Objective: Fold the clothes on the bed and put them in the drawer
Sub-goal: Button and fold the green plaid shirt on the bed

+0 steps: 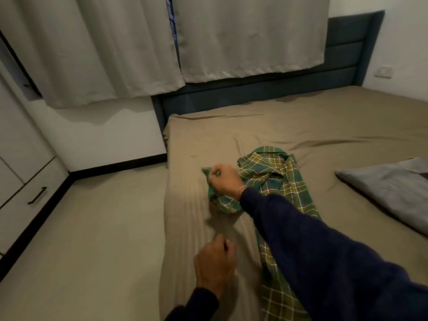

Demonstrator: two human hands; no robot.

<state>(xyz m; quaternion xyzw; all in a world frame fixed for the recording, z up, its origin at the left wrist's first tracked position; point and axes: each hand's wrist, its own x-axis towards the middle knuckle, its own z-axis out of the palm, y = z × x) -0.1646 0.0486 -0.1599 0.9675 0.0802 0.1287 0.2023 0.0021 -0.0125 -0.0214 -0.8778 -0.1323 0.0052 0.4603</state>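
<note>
Green-and-yellow plaid cloth shirt (275, 181) lies rumpled on the bed with the tan fitted sheet (301, 126). Its long axis runs from close to my body away toward the dark blue padded headboard (266, 91), leaning slightly to my left at the far end. Far end is bunched into a heap; near end trails as a narrow strip under my right forearm and is cut off by the lower edge of view.

My right hand (223, 180) reaches across and grips a wad of the shirt's left edge, fingers curled tight round the fabric, a small green corner poking out past the knuckles. My left hand (214, 262) hovers nearer to me over bare sheet, left of the shirt's strip, fingers curled inward with nothing visibly in them; I cannot tell if the fingertips touch the sheet.

My dark navy sleeve (324, 251) hides the shirt's middle. Collar and sleeves cannot be sorted out in the heap.

Right of my right arm, a grey pillow (389, 191), partly cut off. Left of my hands, beige floor (92, 228), then a white cabinet drawer with a black handle (37, 195). Beyond, pale grey curtains (115, 47) hang over a white wall.
</note>
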